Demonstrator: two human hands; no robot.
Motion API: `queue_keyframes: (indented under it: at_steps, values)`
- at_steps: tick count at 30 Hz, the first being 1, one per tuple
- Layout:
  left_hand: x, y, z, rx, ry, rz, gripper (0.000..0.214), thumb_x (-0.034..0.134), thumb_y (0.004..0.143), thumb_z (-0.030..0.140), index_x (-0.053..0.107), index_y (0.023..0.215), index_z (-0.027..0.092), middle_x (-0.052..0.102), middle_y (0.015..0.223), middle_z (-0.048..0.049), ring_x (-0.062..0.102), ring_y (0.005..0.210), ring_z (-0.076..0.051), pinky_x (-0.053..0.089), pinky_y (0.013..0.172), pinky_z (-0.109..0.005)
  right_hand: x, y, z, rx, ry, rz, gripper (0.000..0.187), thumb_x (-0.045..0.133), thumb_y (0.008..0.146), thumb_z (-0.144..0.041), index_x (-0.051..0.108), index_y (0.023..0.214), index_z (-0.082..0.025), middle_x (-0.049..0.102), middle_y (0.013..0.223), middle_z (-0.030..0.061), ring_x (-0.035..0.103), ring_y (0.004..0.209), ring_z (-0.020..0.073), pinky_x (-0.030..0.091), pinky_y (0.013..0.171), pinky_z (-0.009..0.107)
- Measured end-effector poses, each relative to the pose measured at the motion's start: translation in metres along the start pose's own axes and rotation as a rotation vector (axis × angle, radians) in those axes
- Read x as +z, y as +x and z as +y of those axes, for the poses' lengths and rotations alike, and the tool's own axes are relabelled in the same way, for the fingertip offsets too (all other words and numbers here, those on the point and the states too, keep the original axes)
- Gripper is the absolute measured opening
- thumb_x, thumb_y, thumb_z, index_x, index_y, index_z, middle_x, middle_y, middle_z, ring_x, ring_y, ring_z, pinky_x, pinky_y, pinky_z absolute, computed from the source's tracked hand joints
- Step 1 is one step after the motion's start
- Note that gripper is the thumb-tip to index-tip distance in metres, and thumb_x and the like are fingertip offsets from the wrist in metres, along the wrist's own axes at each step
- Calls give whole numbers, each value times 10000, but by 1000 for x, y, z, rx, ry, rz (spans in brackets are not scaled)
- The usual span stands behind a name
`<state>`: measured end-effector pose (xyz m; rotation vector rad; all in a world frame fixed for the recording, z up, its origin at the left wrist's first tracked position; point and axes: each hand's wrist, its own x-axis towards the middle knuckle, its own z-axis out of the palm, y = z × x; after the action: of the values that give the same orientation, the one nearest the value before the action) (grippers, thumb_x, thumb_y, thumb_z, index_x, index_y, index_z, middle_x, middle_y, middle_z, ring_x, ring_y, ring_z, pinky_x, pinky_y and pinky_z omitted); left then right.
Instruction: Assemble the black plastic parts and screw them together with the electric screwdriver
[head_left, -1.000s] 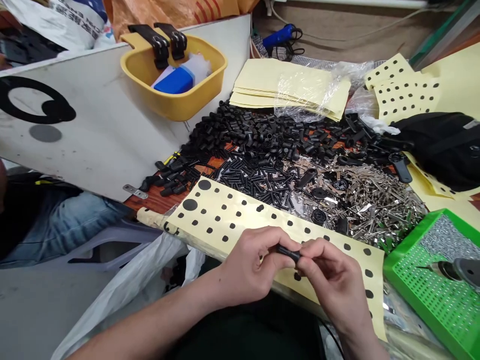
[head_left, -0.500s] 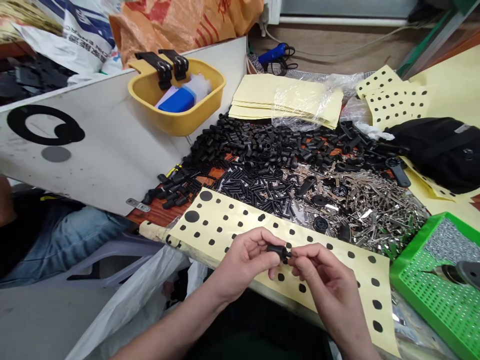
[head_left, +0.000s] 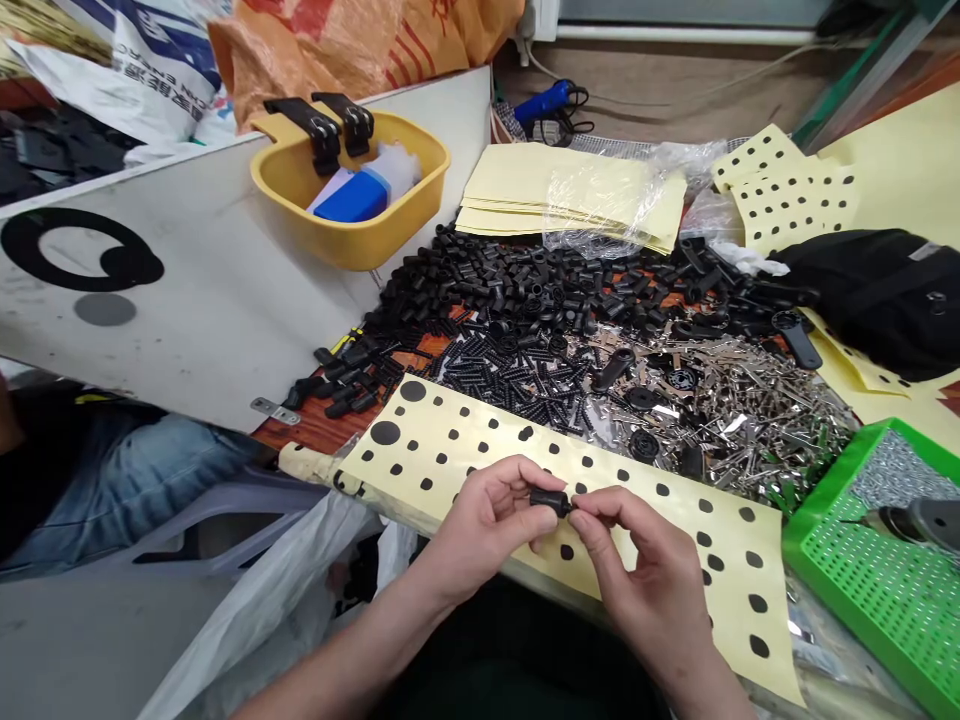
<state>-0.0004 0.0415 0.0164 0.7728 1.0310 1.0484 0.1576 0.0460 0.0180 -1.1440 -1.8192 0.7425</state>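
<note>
Between thumb and fingers, my left hand (head_left: 499, 515) pinches a short black plastic cylinder (head_left: 549, 500), which lies roughly level and points to the right. At the cylinder's right end, the thumb and index finger of my right hand (head_left: 641, 550) are closed together on a small dark part whose kind I cannot make out. Both hands are above a yellow sheet with black dots (head_left: 465, 430) along the near edge of the table. Beyond the sheet are heaped small black springs or ribbed rods (head_left: 510, 370), black plastic sleeves (head_left: 517, 280) and shiny metal clips (head_left: 750, 400).
A green basket (head_left: 825, 530) at the right holds small grey screws and an electric screwdriver (head_left: 919, 520). The yellow bin (head_left: 337, 245) hangs on a white partition (head_left: 225, 300) at the left. Yellow sheets (head_left: 517, 185) and a black cloth bag (head_left: 877, 300) lie farther back. Someone's jeans (head_left: 172, 470) show at left.
My right thumb and index finger have drawn tighter at the cylinder's end, covering more of the small part there. The cylinder has shifted slightly left with my left hand's grip unchanged.
</note>
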Motion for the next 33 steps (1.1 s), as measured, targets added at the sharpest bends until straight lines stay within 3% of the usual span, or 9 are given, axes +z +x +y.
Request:
queue_keyframes:
  at_steps: [5,10,16,18,21,25,29,33]
  values:
    - [2,2,-2,5,3,-21,176,712,681,204,631,815,123,605,696,-6,535,567,-92,447,549,-222,1,-1,7,-149,-100,-1,159,540,838,-74,587,906,-210,671,736,15,645,627,145,509,578,245]
    - [4,4,-7,7,-37,7,165,696,693,201,624,815,117,615,672,-11,535,535,-93,445,535,-226,3,0,7,-208,-142,28,194,540,826,-57,579,933,-214,674,743,20,652,637,151,523,589,256]
    - [2,6,-13,17,-90,17,185,700,713,239,633,830,113,572,618,14,486,491,-67,404,514,-208,2,-2,11,-165,-80,-34,155,542,846,-67,571,883,-214,675,733,7,645,631,134,512,598,233]
    - [1,6,-16,2,-76,11,190,713,701,241,635,819,115,573,624,14,485,498,-68,401,512,-205,1,-4,14,-179,-143,-71,146,514,864,-72,554,893,-209,660,734,16,626,632,139,494,583,240]
    - [0,6,-22,-42,-74,0,213,728,689,264,634,809,115,586,633,9,475,497,-63,381,490,-192,0,-6,16,-308,-329,-103,150,468,871,-56,531,898,-189,610,718,36,568,622,155,442,551,258]
    - [0,5,-29,-60,-90,-26,225,744,693,286,635,804,123,594,635,13,491,530,-63,391,517,-180,1,-5,17,-426,-424,-137,166,444,866,-43,483,797,-189,507,631,16,443,555,150,343,511,267]
    - [-1,6,-32,-66,-142,-46,241,757,692,305,633,804,131,605,672,7,543,614,-85,455,611,-204,6,-3,19,-449,-459,-147,249,412,869,-52,379,694,-226,403,577,-14,358,538,151,282,505,274]
    - [-4,7,-33,-66,-147,-10,213,744,698,271,641,814,125,625,712,-7,565,652,-96,478,657,-225,13,-2,23,-402,-420,-155,261,401,847,-21,372,684,-224,406,577,-17,361,539,143,289,512,268]
